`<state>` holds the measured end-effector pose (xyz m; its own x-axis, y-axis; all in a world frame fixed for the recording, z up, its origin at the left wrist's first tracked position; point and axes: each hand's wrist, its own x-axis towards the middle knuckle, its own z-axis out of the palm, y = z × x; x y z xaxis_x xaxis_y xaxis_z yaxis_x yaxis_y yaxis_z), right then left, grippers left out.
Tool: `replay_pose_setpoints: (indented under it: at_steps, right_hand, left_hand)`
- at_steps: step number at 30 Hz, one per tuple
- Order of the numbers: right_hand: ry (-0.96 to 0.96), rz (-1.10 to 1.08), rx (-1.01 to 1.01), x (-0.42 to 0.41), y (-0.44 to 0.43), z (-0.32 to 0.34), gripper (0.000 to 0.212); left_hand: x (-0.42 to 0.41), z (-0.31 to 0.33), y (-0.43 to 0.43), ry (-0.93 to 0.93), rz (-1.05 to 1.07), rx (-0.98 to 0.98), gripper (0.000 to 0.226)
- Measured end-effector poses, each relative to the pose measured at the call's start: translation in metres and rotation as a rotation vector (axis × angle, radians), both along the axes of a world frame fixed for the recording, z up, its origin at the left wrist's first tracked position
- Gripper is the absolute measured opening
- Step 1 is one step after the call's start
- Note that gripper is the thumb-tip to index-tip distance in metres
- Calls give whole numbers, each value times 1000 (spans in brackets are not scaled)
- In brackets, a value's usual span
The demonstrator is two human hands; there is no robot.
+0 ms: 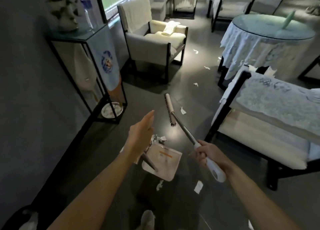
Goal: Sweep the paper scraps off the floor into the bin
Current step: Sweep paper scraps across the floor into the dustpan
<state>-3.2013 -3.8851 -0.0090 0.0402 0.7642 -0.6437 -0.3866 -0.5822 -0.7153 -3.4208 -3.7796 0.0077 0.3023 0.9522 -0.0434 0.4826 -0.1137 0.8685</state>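
White paper scraps (183, 110) dot the dark floor (147, 94): one heap (158, 138) under the left hand (141, 137), two singles below the right hand (209, 156), at least four beyond it. One broom (183, 131), one dustpan (166, 160). The right hand grips the broom's white handle; its shaft runs forward-left, head pointing away. The left hand hovers flat, fingers straight, empty, above the dustpan.

White paper scraps (183, 110) scattered on the dark floor (194, 98), some heaped at the rim of a flat-lying pale dustpan (167, 162); white-headed broom (170, 106) raised aslant above.
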Motion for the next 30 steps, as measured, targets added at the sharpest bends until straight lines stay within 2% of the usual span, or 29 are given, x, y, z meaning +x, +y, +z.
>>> replay_pose_setpoints:
  at_steps: [3,6,10,13,16,20,25,30]
  right_hand:
    - [-57,-52,-4,11,41,-1,36]
    - [-31,-158,-15,34,90,-4,41]
    - [-31,-199,-30,77,170,2,29]
    - [-13,-213,-16,123,243,-7,26]
    - [-15,-184,-26,178,320,-19,24]
    - [-10,-180,-45,256,424,-15,23]
    - [-18,-184,-64,333,545,11,31]
    - [-32,-238,-81,396,668,9,61]
  left_hand:
    - [17,6,52,14,-44,45,59]
    - [39,12,106,80,-84,157,58]
    - [83,14,196,107,-83,229,59]
    - [128,11,278,72,-53,173,60]
    - [184,14,358,132,-8,217,57]
    - [263,33,454,111,42,214,56]
    - [339,48,567,106,39,253,56]
    - [415,39,691,64,-12,224,57]
